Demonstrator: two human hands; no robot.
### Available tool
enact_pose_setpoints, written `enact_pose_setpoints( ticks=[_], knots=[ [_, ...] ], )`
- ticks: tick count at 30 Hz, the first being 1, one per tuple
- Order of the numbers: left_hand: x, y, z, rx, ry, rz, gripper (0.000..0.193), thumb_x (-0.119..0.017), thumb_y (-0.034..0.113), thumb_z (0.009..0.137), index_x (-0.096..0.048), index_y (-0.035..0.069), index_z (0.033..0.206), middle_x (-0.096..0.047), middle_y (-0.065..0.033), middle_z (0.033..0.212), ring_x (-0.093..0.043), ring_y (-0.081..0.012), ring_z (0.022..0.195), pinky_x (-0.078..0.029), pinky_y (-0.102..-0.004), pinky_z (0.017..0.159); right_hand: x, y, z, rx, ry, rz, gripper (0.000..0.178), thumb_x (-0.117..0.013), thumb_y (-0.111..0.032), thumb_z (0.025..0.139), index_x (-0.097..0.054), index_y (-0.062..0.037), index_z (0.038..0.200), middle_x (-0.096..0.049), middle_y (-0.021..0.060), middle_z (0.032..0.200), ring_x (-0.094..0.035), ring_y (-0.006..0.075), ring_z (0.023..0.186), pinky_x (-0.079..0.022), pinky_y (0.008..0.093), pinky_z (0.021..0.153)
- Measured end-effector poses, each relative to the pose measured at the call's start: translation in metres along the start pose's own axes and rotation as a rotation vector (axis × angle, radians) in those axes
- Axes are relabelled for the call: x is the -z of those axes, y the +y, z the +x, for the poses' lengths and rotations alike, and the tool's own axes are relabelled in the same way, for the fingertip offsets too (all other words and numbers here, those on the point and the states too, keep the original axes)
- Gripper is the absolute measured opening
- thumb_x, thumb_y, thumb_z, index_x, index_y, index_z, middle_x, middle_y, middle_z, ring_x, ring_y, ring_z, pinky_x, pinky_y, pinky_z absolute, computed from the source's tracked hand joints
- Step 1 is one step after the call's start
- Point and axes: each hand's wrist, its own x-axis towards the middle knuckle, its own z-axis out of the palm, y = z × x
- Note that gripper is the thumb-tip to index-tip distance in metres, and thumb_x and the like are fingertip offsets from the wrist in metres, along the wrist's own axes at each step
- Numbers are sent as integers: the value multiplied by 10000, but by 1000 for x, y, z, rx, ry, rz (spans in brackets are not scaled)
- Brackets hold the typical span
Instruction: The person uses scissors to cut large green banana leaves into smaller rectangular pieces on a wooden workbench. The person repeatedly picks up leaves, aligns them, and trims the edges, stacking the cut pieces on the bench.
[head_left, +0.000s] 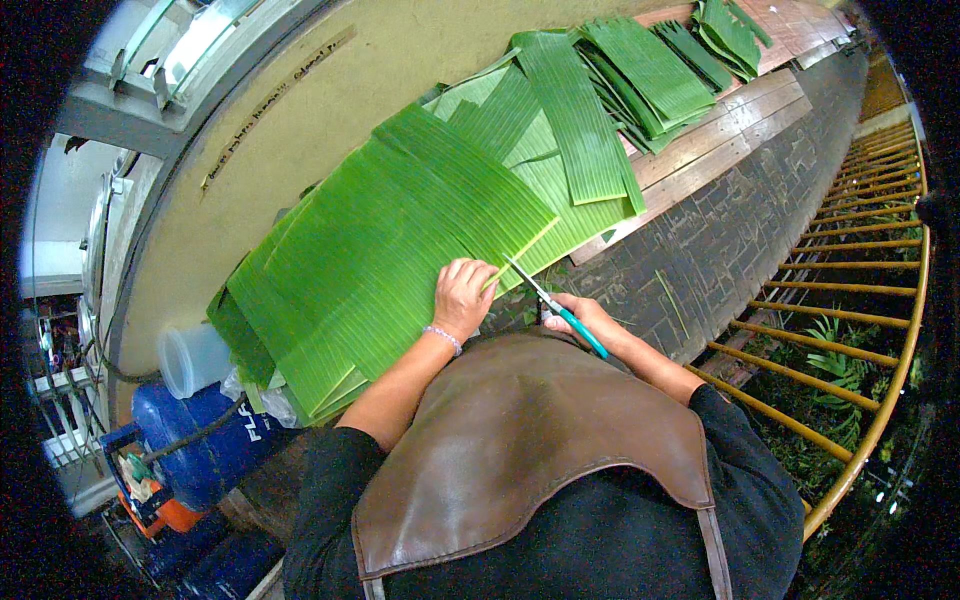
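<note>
one broad green banana leaf (370, 240) lies spread on the left. i see the left hand (464, 298) pinching its pale right edge, the right hand (592, 316) wrapped around teal-handled scissors (580, 332), blade tips at that edge. more leaves (650, 75) lie far right, a blue cylinder (190, 430) near left.

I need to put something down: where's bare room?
The wooden planks are bare between the leaf stack and the paved floor; that floor is mostly bare toward the yellow railing. Crowded: around the left hand, with leaves and scissors.
</note>
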Motion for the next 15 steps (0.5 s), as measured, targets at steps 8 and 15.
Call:
enact_pose_setpoints(
  ticks=[8, 15],
  knots=[
    [-5, -2, 3, -27, 3, -25, 204, -719, 96, 687, -621, 92, 866, -610, -60, 865, -565, -255, 883, -448, -376, 781, -2, 0, 0, -31, -6, -94, 625, -632, -491, 826, -563, 27, 1168, -625, 236, 1018, -611, 335, 979, -478, 402, 841],
    [-5, -1, 4, -49, 3, -10, 204, -721, 96, 684, -621, 94, 862, -610, -55, 856, -566, -253, 860, -450, -370, 763, -5, -1, -1, -34, 7, -38, 616, -625, -487, 833, -563, 28, 1167, -629, 233, 1009, -615, 334, 969, -481, 400, 835]
  ],
)
